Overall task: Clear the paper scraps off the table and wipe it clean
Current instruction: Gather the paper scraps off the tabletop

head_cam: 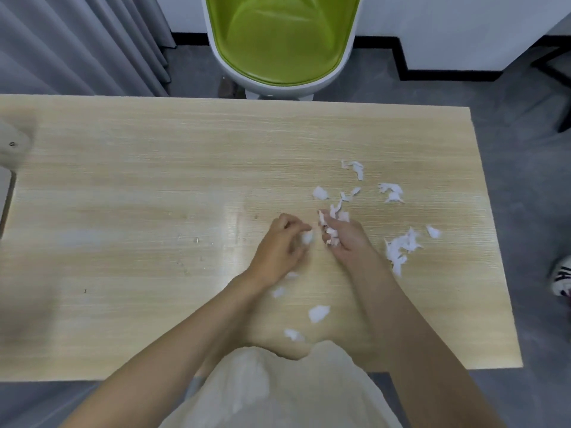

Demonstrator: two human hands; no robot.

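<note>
White torn paper scraps point(400, 249) lie scattered over the right half of the light wooden table point(154, 186). My left hand point(282, 242) has its fingers curled and pinches a small scrap point(306, 237) at its fingertips. My right hand point(343, 237) lies beside it with curled fingers that hold several scraps point(331, 233). More loose pieces sit beyond the hands point(320, 193), at the far right point(392, 191) and near the front edge point(318, 313).
A green and white chair point(278, 41) stands behind the table's far edge. Grey curtains point(77, 41) hang at the back left. A blurred pale object point(12, 146) sits at the table's left edge. A shoe point(563, 279) shows on the floor at right.
</note>
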